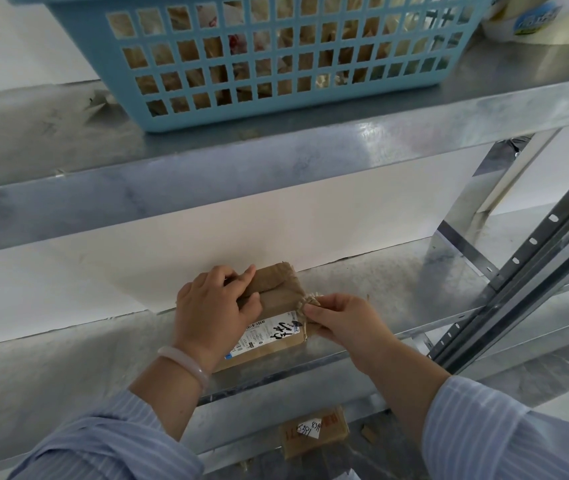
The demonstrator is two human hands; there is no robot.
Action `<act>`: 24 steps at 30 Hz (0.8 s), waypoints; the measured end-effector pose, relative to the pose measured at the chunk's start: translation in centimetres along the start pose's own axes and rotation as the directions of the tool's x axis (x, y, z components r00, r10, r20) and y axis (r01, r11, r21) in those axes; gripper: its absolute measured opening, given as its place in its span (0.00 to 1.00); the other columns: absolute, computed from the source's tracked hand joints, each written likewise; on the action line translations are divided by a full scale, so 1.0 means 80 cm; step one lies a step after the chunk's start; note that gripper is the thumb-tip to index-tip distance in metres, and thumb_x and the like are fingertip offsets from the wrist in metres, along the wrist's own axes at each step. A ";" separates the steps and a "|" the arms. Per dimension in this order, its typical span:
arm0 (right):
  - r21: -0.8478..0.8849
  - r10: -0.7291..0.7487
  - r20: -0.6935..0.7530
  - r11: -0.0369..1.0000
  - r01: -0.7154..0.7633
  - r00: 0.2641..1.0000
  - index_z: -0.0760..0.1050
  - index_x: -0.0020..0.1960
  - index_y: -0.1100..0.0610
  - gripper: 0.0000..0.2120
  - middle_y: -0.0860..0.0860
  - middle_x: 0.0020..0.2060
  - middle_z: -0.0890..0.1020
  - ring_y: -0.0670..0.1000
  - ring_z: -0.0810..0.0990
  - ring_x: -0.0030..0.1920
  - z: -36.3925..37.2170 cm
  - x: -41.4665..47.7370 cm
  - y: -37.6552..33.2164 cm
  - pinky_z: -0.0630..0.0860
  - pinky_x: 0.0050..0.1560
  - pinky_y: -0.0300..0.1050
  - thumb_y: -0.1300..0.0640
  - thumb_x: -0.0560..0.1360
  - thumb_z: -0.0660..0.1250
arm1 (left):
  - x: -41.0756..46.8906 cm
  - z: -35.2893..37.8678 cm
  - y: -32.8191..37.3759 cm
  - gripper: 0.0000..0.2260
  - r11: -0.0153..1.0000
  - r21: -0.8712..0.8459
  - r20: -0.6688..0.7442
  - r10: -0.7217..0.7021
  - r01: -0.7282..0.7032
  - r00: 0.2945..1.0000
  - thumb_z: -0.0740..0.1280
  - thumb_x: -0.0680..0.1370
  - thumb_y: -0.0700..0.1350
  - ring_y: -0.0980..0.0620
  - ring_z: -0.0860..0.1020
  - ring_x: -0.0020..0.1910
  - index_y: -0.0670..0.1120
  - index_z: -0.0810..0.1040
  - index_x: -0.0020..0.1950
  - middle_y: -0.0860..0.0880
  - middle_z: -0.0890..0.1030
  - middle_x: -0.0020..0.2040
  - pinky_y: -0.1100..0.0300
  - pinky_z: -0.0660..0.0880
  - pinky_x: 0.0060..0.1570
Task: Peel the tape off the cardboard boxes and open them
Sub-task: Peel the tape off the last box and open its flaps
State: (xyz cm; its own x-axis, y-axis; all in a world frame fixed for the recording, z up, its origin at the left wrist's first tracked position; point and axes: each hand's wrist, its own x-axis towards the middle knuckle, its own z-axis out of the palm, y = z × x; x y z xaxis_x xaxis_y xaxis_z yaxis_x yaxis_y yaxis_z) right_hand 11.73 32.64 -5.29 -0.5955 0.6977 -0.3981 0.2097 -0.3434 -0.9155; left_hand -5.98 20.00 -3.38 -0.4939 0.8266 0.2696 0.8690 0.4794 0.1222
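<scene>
Frame centre: my left hand (213, 306) grips the cardboard box (276, 299) from its left, fingers curled over the top. My right hand (341, 320) pinches crumpled tape (309, 301) at its right edge. Box sits on the metal shelf (397, 282). Blue basket (276, 64) up top, white wall behind.

The left hand (214, 308) hides the left side of the box (277, 294); the right hand (341, 320) covers the end of the tape (310, 300) it pinches. Print on the label (266, 336) is too small to read. The basket (227, 112) is cut off at the top, and a 2nd box (335, 432) below sits half behind the shelf (293, 380) edge.
</scene>
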 end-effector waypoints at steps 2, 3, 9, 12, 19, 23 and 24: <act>-0.110 -0.035 -0.040 0.993 0.031 0.999 0.82 0.45 0.59 0.05 0.53 0.39 0.87 0.53 0.86 0.44 0.000 0.003 0.003 0.82 0.53 0.51 0.60 0.71 0.76 | 0.000 0.000 0.000 0.26 1.000 -0.004 -0.001 -0.002 0.002 1.000 0.51 0.75 0.61 0.51 0.75 0.52 0.57 0.75 0.68 0.53 0.76 0.53 0.52 0.72 0.52; -0.177 -0.047 -0.058 0.984 0.036 0.997 0.81 0.44 0.57 0.05 0.51 0.38 0.86 0.53 0.86 0.44 0.000 0.005 0.006 0.82 0.52 0.53 0.59 0.70 0.77 | -0.001 0.000 0.000 0.26 1.000 -0.003 -0.001 -0.001 0.001 1.000 0.51 0.75 0.61 0.51 0.75 0.52 0.57 0.75 0.68 0.53 0.76 0.53 0.52 0.72 0.52; -0.405 -0.113 -0.234 0.914 0.009 0.966 0.75 0.43 0.55 0.07 0.53 0.38 0.82 0.55 0.83 0.41 -0.008 0.003 0.027 0.83 0.44 0.58 0.60 0.70 0.74 | -0.001 -0.001 -0.001 0.26 1.000 -0.013 0.012 -0.007 0.007 1.000 0.50 0.75 0.61 0.51 0.75 0.52 0.57 0.74 0.68 0.54 0.76 0.53 0.51 0.72 0.53; -0.414 -0.097 -0.218 0.910 -0.002 0.971 0.76 0.45 0.51 0.10 0.49 0.39 0.81 0.52 0.82 0.40 -0.020 0.002 0.033 0.83 0.42 0.53 0.53 0.69 0.77 | 0.000 -0.001 -0.001 0.26 1.000 -0.006 0.018 0.009 -0.009 1.000 0.50 0.75 0.61 0.51 0.75 0.51 0.57 0.74 0.68 0.53 0.76 0.53 0.52 0.73 0.52; -0.379 -0.199 -0.351 0.924 0.056 0.915 0.82 0.53 0.51 0.09 0.44 0.46 0.84 0.51 0.83 0.43 -0.050 0.025 0.004 0.82 0.45 0.49 0.54 0.80 0.63 | 0.001 -0.003 -0.001 0.26 1.000 -0.009 0.003 0.014 -0.014 1.000 0.51 0.75 0.61 0.51 0.76 0.51 0.56 0.75 0.68 0.53 0.76 0.53 0.52 0.72 0.51; -0.331 -0.221 -0.427 0.941 0.075 0.877 0.81 0.59 0.52 0.17 0.52 0.51 0.83 0.51 0.82 0.46 -0.069 0.045 -0.018 0.82 0.47 0.53 0.65 0.77 0.60 | 0.001 -0.009 -0.003 0.29 1.000 -0.026 0.077 0.012 -0.010 0.997 0.48 0.74 0.64 0.53 0.74 0.57 0.57 0.70 0.71 0.55 0.75 0.57 0.53 0.70 0.57; -0.362 -0.242 -0.430 0.929 0.080 0.870 0.81 0.58 0.51 0.16 0.52 0.49 0.82 0.51 0.83 0.43 -0.072 0.047 -0.023 0.82 0.40 0.49 0.66 0.76 0.62 | 0.001 -0.011 -0.004 0.29 0.999 -0.033 0.106 0.010 -0.007 0.994 0.47 0.74 0.65 0.53 0.73 0.59 0.58 0.68 0.72 0.56 0.74 0.59 0.53 0.68 0.59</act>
State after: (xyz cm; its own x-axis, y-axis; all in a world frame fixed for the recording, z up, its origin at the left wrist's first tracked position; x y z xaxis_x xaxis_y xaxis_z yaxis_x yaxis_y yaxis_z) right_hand 13.61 39.51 -5.43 -0.2352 0.9604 -0.1494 0.4278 -0.0358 -0.9032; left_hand -6.26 19.71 -2.55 -0.4854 0.8580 0.1681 0.8727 0.4640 0.1520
